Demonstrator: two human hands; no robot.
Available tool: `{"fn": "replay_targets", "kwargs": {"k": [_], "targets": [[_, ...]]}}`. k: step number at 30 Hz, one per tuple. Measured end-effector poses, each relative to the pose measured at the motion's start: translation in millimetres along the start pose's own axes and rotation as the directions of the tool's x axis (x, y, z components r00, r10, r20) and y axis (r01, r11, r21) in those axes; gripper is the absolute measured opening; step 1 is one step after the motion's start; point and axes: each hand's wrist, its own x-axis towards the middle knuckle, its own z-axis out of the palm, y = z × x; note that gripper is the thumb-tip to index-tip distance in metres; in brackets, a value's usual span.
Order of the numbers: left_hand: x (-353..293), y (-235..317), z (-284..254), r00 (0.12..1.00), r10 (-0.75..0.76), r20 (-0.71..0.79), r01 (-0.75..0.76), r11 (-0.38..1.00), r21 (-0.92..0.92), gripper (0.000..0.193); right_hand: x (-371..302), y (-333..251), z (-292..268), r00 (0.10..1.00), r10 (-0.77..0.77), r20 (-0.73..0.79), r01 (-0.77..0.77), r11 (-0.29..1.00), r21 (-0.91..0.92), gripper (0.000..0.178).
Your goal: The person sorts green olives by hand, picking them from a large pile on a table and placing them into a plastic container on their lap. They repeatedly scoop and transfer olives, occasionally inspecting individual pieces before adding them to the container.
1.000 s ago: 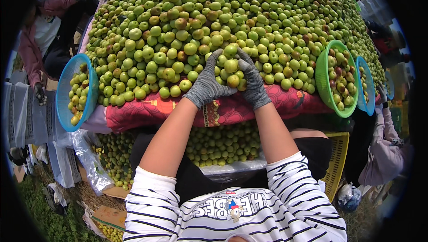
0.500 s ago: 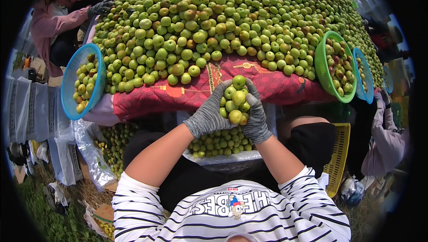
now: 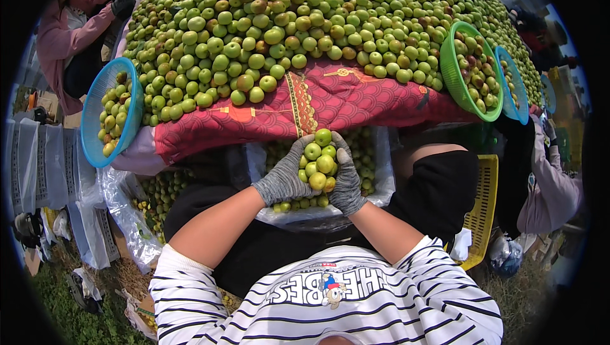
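Note:
Cupped between both my hands is a cluster of several green jujubes [image 3: 325,164], round and glossy, some tinged yellow. My left hand [image 3: 284,176], in a grey knit glove, curves around the cluster's left side. On the other side my right hand [image 3: 347,185], gloved alike, presses inward with its fingers bent. Both hands hover over a crate with a clear plastic liner [image 3: 385,176], which holds more jujubes, partly hidden by my hands. Beyond them a red patterned cloth [image 3: 222,126] hangs at the edge of a large heap of jujubes [image 3: 267,8].
A blue basket [image 3: 133,113] of jujubes stands left of the heap. On the right are a green basket [image 3: 450,68] and another blue basket [image 3: 520,107]. A yellow crate [image 3: 487,199] lies beside my right knee. Co-workers sit at the left [image 3: 79,37] and right [image 3: 540,189].
My hands, still around the jujubes, have come nearer to me and lower in the picture, away from the cloth. The left co-worker's gloved hands have drawn together. The view has shifted slightly.

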Motion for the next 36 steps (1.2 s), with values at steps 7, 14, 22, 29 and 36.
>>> {"fn": "replay_targets", "kwargs": {"k": [7,14,22,29,36], "targets": [[-0.6,28.7,-19.0,0.945,-0.324,-0.039,0.278,0.737,0.616,0.104,9.3,12.9,-21.3,0.988,-0.058,-0.147,-0.032,0.84,-0.542,0.042],[-4.5,82.4,-72.8,0.814,0.307,-0.493,0.236,0.601,0.764,0.056,50.8,-34.4,30.4,0.912,-0.296,0.283,0.408,0.603,-0.685,0.028],[32.1,69.5,-101.4,0.669,0.041,-0.743,0.554,0.638,0.535,0.122,194.9,-29.5,77.3,0.991,-0.058,-0.117,0.036,0.982,-0.188,0.052],[81.5,49.2,-111.9,0.637,0.149,-0.757,0.349,0.82,0.455,0.126,207.7,-17.3,77.5,0.988,-0.099,-0.115,0.095,0.995,-0.037,0.047],[111.2,52.4,-120.6,0.7,0.297,-0.649,0.078,0.872,0.483,0.128,206.4,-20.1,74.1,0.956,-0.261,0.135,0.284,0.937,-0.205,0.055]]}}
